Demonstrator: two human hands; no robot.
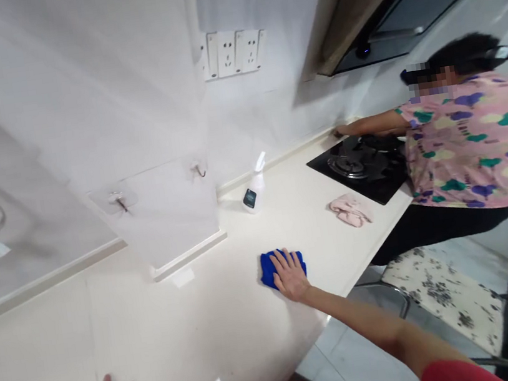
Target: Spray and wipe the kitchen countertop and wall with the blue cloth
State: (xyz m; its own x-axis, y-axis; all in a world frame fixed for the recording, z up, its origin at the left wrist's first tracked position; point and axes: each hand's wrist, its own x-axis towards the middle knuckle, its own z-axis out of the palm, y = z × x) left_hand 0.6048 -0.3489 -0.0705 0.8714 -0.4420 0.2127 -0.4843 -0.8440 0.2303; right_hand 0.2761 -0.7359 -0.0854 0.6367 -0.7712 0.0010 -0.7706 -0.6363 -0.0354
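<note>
Blue cloth (268,272) lies beneath the spread-open right hand (290,275).

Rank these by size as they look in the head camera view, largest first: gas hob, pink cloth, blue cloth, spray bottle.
1. Black gas hob
2. Pink cloth and blue cloth: too alike to rank; the blue is nearer.
3. Spray bottle

Head view, angled down at countertop (160,330)
</note>
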